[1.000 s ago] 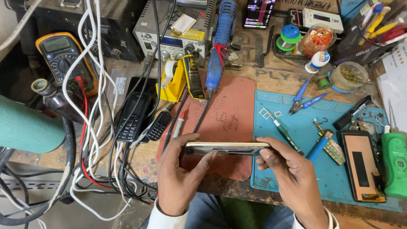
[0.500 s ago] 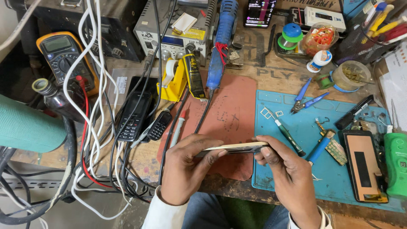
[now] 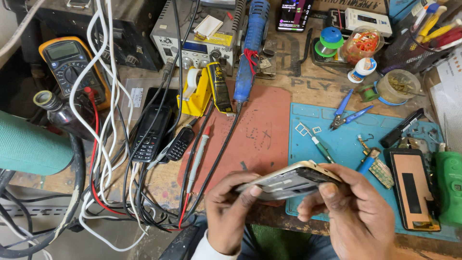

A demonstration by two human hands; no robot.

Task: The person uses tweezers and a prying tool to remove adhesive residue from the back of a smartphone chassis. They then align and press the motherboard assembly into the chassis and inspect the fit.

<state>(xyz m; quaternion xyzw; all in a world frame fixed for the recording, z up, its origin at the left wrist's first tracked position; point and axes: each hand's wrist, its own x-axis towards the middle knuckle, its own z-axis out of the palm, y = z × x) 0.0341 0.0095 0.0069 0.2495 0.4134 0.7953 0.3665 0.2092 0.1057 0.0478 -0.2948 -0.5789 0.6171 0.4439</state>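
Tilted now vs a sec ago: we've turned the phone frame (image 3: 288,180) from edge-on level to a slant, right end up, so its inner face w/ metal plates shows. Both hands have shifted w/ it, a bit lower over the worktop (image 3: 308,82) edge.

Far left sit a yellow multimeter (image 3: 70,65) and a tangle of white and black cables (image 3: 103,159); next to them two black keypad phones (image 3: 151,132). Our left hand (image 3: 231,212) grips the frame's left end, thumb on top, fingers curled under. The frame hangs above the front edge where the red mat (image 3: 250,130) meets the blue mat (image 3: 346,139), touching neither. Our right hand (image 3: 353,212) pinches the right end, thumb beneath, fingers over the top edge.

Progress, as we judge it: phone is already opened, w/ a separate screen panel (image 3: 414,188) lying on the blue mat at right; tweezers, cutters and small parts lie unused, so work on the frame itself looks unfinished.
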